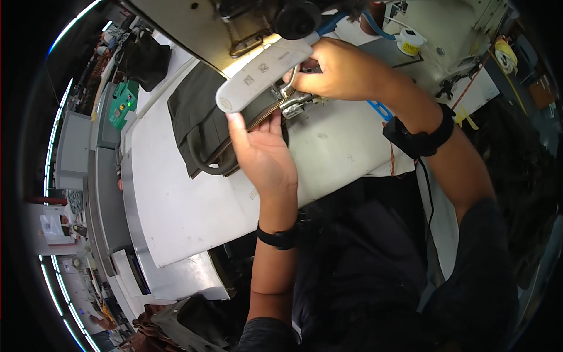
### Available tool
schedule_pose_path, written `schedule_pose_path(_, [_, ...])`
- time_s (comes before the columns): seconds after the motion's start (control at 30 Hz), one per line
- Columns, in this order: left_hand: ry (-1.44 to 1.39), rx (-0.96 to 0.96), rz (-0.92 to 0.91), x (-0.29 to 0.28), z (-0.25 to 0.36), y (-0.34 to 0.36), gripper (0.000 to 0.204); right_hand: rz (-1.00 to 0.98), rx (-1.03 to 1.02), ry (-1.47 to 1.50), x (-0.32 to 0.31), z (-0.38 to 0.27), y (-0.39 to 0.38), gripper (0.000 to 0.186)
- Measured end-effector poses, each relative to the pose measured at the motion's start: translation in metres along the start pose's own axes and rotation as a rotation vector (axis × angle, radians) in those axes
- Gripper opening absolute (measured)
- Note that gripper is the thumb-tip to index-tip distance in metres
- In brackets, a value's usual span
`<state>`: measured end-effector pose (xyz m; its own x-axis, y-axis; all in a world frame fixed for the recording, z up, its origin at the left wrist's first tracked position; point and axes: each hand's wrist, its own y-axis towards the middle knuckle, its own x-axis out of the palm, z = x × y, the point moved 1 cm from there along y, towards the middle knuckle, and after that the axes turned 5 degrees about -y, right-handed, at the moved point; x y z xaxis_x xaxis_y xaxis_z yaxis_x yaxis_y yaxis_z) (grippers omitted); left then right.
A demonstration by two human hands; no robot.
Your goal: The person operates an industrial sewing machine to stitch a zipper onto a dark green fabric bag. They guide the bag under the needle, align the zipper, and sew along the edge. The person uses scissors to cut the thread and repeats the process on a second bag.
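Note:
My left hand (pixel 264 155) lies flat, palm up, on a dark olive fabric piece (pixel 196 117) with a zipper (pixel 267 114), fingers pointing toward the sewing machine head (pixel 261 70). My right hand (pixel 343 70) is curled around the metal presser foot area (pixel 293 100) beside the needle, thumb and fingers pinching near the zipper's end. The fabric spreads left of the needle across the white sewing table (pixel 193 205). Both wrists carry black bands.
A green control box (pixel 123 102) and another dark bundle (pixel 143 58) sit at the far left. A spool of yellow thread (pixel 410 42) stands behind the machine. Brown fabric pieces (pixel 167 325) are piled below the table's left corner. My dark-clothed lap fills the lower centre.

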<state>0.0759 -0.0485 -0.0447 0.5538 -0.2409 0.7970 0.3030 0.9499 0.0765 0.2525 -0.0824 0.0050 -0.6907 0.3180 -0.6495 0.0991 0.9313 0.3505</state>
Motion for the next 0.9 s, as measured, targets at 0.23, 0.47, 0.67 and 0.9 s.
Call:
schedule_pose_path(0.23, [-0.081, -0.126, -0.067, 0.012, -0.014, 0.018, 0.048, 0.270, -0.130, -0.329, 0.021, 0.010, -0.010, 0.014])
schedule_pose_path(0.47, [-0.131, -0.307, -0.033, -0.001, -0.014, 0.026, 0.039, -0.058, 0.152, -0.540, 0.020, 0.006, 0.015, 0.026])
schedule_pose_path(0.67, [0.015, -0.329, -0.212, -0.010, -0.017, 0.032, 0.042, -0.060, -0.067, -0.566, 0.023, 0.029, 0.024, 0.024])
schedule_pose_path(0.9, [0.411, -0.191, -0.032, -0.015, -0.009, 0.021, 0.053, 0.485, -0.132, -0.446, 0.044, 0.031, 0.020, 0.020])
